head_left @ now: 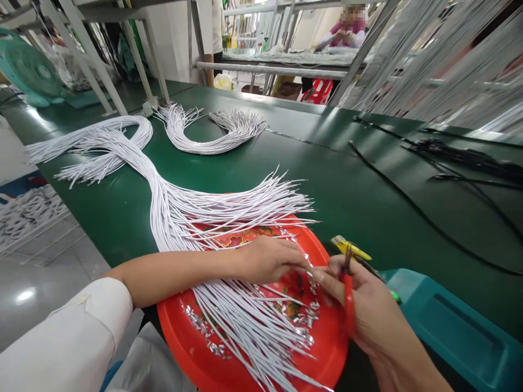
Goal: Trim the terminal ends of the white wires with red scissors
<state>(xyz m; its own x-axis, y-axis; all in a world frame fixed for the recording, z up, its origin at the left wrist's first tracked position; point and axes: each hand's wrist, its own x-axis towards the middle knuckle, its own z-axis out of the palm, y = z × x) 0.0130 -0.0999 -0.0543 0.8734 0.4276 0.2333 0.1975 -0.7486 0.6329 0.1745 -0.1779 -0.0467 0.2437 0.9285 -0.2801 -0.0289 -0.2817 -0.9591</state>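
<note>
Green worktop (347, 185), wires (183, 212) fanned over a red tray (180, 354) catching foil scraps (304, 318) — left hand (269, 258) pinches one, right hand (368, 316) grips cutters (348, 305).

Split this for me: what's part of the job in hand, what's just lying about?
In use: left hand, right hand, red-handled tool, white wires, red tray, foil scraps.
Lying about: black cables, teal box, fan, looped wire bundle at back.
</note>
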